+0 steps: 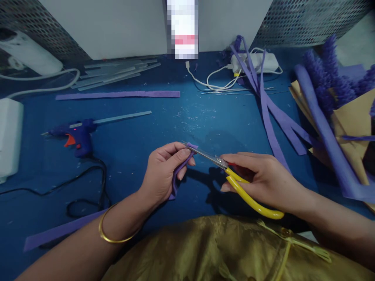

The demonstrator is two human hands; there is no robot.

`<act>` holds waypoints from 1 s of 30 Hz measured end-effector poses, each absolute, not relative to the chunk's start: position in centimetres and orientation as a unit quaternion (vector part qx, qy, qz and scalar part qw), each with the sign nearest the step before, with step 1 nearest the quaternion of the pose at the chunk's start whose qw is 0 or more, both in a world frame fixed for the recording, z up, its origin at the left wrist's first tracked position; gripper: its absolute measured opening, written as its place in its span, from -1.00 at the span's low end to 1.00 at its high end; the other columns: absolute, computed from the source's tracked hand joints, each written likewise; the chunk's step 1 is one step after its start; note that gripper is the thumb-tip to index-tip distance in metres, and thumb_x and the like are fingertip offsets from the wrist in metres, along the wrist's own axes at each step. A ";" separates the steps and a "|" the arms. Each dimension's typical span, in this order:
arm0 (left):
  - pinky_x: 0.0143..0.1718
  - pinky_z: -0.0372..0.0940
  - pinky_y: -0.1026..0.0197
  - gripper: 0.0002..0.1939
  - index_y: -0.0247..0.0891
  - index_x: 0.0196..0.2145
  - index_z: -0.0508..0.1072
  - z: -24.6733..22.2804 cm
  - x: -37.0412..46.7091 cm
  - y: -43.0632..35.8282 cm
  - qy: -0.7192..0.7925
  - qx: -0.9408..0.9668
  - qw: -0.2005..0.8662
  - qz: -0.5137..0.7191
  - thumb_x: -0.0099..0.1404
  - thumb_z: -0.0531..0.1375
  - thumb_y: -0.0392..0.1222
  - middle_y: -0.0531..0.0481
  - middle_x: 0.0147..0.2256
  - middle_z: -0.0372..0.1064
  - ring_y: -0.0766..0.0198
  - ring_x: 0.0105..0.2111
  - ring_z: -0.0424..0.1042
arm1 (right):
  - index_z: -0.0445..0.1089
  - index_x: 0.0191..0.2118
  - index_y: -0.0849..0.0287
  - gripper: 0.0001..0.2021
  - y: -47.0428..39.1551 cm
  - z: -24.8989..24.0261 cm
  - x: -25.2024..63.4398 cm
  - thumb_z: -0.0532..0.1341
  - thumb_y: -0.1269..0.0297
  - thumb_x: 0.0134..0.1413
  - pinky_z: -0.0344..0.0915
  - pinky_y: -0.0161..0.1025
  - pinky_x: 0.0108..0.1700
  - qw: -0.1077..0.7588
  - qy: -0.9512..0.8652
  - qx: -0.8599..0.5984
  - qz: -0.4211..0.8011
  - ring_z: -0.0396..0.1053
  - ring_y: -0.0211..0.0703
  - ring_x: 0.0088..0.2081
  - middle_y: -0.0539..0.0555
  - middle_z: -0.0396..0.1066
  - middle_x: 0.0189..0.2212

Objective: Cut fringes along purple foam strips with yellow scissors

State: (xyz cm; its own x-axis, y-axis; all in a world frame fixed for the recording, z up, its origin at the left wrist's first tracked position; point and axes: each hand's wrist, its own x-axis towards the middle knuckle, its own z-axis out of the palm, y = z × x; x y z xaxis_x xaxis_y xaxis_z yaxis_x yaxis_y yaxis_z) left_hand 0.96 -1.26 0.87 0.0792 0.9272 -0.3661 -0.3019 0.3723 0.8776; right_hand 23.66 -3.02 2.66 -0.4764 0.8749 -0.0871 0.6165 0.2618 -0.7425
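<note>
At a blue worktable, a person leans in over a narrow purple strip, pinched between the thumb and fingers of the left hand, one end poking past the fingertips and the rest hanging below the palm. The right hand is wrapped around yellow-handled scissors, whose blades reach across to the strip right at the left thumb; from where I stand, I cannot tell how far they are parted. It looks like the snipping step, a small cut or trim at the strip's end. The next move, I judge, calls for a steady pinch, fingertips drawn clear of the steel, and a short, careful squeeze of the handles. To the left lies a blue glue gun with a stick jutting from its back; beyond the hands, another purple strip lies flat. On the right, longer purple strips cross one another near purple flowers and brown paper.
</note>
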 end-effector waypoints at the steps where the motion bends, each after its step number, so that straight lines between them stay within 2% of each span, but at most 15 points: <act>1: -0.74 0.00 0.45 -0.89 -0.31 -0.50 0.51 0.9 0.9 -1.2 0.491 0.309 0.671 0.461 0.09 0.36 -0.26 0.06 -0.62 0.45 0.54 -0.76 0.16 | 0.54 -0.16 0.10 -0.70 -3.0 2.7 23.7 0.33 -0.01 0.13 0.26 -0.30 -0.41 0.176 -0.766 -0.481 0.389 0.33 -0.22 -0.45 0.00 0.48 -0.41; 7: -0.74 0.01 0.47 -0.87 -0.32 -0.52 0.52 1.1 0.9 -1.0 0.477 0.286 0.697 0.451 0.10 0.37 -0.24 0.07 -0.62 0.43 0.55 -0.76 0.17 | 0.55 -0.15 0.08 -0.73 -3.1 2.4 23.7 0.33 0.03 0.14 0.32 -0.28 -0.43 0.182 -0.723 -0.479 0.463 0.43 -0.14 -0.38 -0.01 0.51 -0.40; 13: -0.71 0.04 0.46 -0.91 -0.32 -0.49 0.56 0.9 0.9 -1.1 0.481 0.296 0.684 0.462 0.09 0.39 -0.27 0.04 -0.58 0.47 0.55 -0.73 0.19 | 0.51 -0.24 0.11 -0.72 -3.1 2.1 23.6 0.35 0.00 0.12 0.36 -0.27 -0.33 0.193 -0.717 -0.489 0.458 0.44 -0.16 -0.34 0.04 0.53 -0.27; 16: -0.70 0.06 0.46 -0.93 -0.30 -0.48 0.57 0.7 0.9 -1.1 0.486 0.308 0.674 0.464 0.10 0.38 -0.28 0.05 -0.58 0.47 0.53 -0.71 0.21 | 0.50 -0.27 0.11 -0.71 -3.1 2.2 23.6 0.35 -0.02 0.10 0.35 -0.28 -0.31 0.196 -0.724 -0.493 0.442 0.42 -0.17 -0.34 0.04 0.53 -0.27; 23: -0.69 0.07 0.43 -0.90 -0.30 -0.48 0.55 0.8 1.1 -1.2 0.502 0.318 0.659 0.461 0.09 0.39 -0.25 0.04 -0.58 0.48 0.51 -0.72 0.22 | 0.53 -0.15 0.08 -0.68 -3.0 2.3 23.5 0.35 -0.02 0.10 0.28 -0.28 -0.36 0.197 -0.748 -0.492 0.399 0.35 -0.20 -0.40 0.02 0.49 -0.36; 26: -0.69 0.08 0.42 -0.89 -0.30 -0.49 0.53 0.8 1.0 -1.2 0.507 0.327 0.649 0.464 0.09 0.38 -0.25 0.05 -0.59 0.46 0.50 -0.71 0.22 | 0.53 -0.13 0.08 -0.66 -2.9 2.3 23.5 0.38 -0.02 0.05 0.20 -0.29 -0.43 0.189 -0.761 -0.497 0.372 0.28 -0.23 -0.47 -0.01 0.41 -0.45; 30: -0.69 0.08 0.40 -0.91 -0.29 -0.44 0.56 0.5 1.0 -1.3 0.507 0.328 0.644 0.470 0.09 0.38 -0.25 0.05 -0.59 0.45 0.48 -0.69 0.23 | 0.50 -0.02 0.05 -0.60 -2.9 2.4 23.5 0.41 0.03 0.02 0.17 -0.29 -0.43 0.180 -0.773 -0.502 0.342 0.28 -0.21 -0.44 -0.01 0.38 -0.42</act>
State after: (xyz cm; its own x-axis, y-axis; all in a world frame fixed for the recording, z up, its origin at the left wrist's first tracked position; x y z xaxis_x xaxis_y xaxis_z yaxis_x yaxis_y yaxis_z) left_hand 1.04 -1.28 0.51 0.0455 0.9378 -0.3441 -0.2724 0.3430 0.8990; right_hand 23.46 -2.89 2.41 -0.4304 0.9002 -0.0659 0.6541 0.2607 -0.7101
